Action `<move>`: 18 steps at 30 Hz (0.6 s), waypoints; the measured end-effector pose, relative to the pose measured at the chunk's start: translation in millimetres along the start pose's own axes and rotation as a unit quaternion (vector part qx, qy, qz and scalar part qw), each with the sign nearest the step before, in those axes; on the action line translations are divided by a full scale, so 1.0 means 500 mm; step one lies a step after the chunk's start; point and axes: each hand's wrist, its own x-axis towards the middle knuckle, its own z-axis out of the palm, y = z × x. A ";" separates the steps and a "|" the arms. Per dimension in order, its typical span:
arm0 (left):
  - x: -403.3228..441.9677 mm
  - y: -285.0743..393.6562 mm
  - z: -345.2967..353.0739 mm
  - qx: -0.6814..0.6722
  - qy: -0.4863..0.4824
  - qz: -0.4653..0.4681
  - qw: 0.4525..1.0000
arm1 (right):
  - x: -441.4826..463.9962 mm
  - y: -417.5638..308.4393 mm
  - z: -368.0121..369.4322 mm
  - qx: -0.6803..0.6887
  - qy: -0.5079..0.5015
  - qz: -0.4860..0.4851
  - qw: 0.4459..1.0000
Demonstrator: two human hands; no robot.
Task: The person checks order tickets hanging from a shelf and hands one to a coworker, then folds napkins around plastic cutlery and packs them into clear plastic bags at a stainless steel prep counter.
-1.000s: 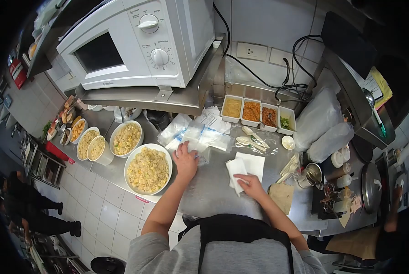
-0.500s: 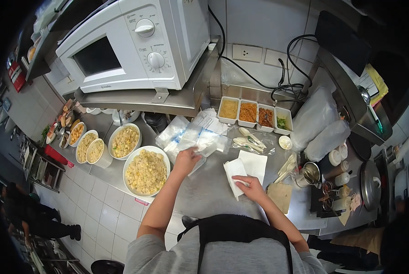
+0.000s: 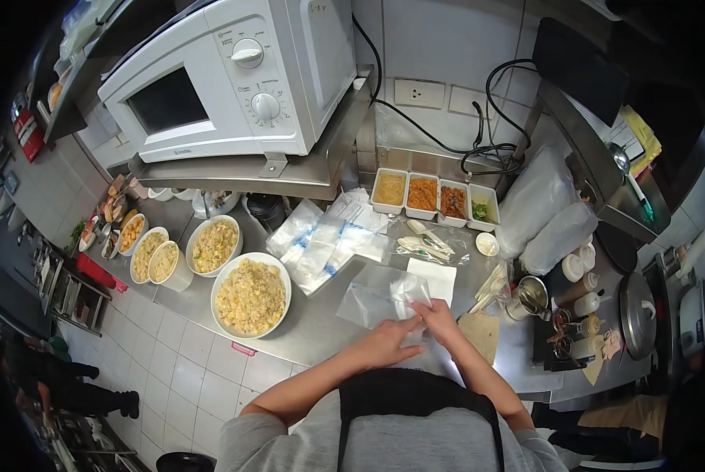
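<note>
A clear plastic bag (image 3: pixel 363 297) spreads out in front of me, just above the steel counter. My left hand (image 3: pixel 385 343) is at its near edge, thumb apart from the fingers, seemingly gripping the film. My right hand (image 3: pixel 439 321) pinches a folded white paper packet (image 3: pixel 406 289), which the bag partly overlaps. Whether the packet is inside the bag or behind it, I cannot tell. The fingertips of both hands meet over the packet. A white paper sheet (image 3: pixel 432 281) lies just beyond my right hand. More flat plastic bags (image 3: pixel 321 248) are piled farther left.
A heaped bowl of fried rice (image 3: pixel 252 295) stands on the left, with several more food bowls behind. White tubs of toppings (image 3: pixel 423 195) line the wall. Wrapped plastic cutlery (image 3: pixel 423 242) and sauce bottles (image 3: pixel 584 295) are to the right. A microwave (image 3: pixel 234 86) overhangs the counter; a person (image 3: pixel 53 370) is at left.
My left hand has come from the bag pile toward my right hand, bringing a clear bag with it. The folded packet, bare before, is now partly covered by the bag.
</note>
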 end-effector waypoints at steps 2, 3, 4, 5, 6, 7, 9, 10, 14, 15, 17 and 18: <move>0.003 -0.051 -0.011 -0.061 0.137 0.000 0.989 | -0.023 -0.029 -0.022 -0.067 0.010 0.024 0.997; 0.004 -0.085 -0.021 -0.090 0.205 0.001 0.975 | -0.038 -0.047 -0.035 -0.060 -0.003 0.005 0.998; 0.003 -0.111 -0.044 -0.108 0.239 -0.078 0.962 | -0.052 -0.059 -0.051 -0.053 -0.017 -0.014 0.998; -0.001 -0.137 -0.061 -0.125 0.271 -0.157 0.941 | -0.065 -0.073 -0.065 -0.046 -0.029 -0.033 0.998; -0.005 -0.174 -0.060 -0.258 0.244 -0.206 0.912 | -0.079 -0.090 -0.079 -0.045 -0.047 -0.046 0.997; -0.005 -0.218 -0.052 -0.385 0.211 -0.250 0.863 | -0.093 -0.112 -0.088 -0.040 -0.056 -0.047 0.997; 0.005 -0.257 -0.032 -0.602 0.106 -0.259 0.748 | -0.122 -0.157 -0.104 -0.031 -0.073 -0.050 0.996; 0.010 -0.255 -0.027 -0.690 0.036 -0.226 0.687 | -0.135 -0.178 -0.111 -0.018 -0.082 -0.049 0.995; 0.036 -0.209 -0.005 -0.736 -0.013 -0.155 0.659 | -0.157 -0.198 -0.136 0.011 -0.067 -0.047 0.997; 0.040 -0.209 -0.006 -0.724 -0.016 -0.149 0.674 | -0.158 -0.196 -0.143 0.011 -0.051 -0.046 0.998; 0.045 -0.213 -0.017 -0.698 -0.020 -0.137 0.703 | -0.159 -0.187 -0.155 0.011 -0.028 -0.044 0.999; 0.046 -0.213 -0.021 -0.689 -0.010 -0.147 0.709 | -0.158 -0.179 -0.161 0.012 -0.022 -0.044 0.999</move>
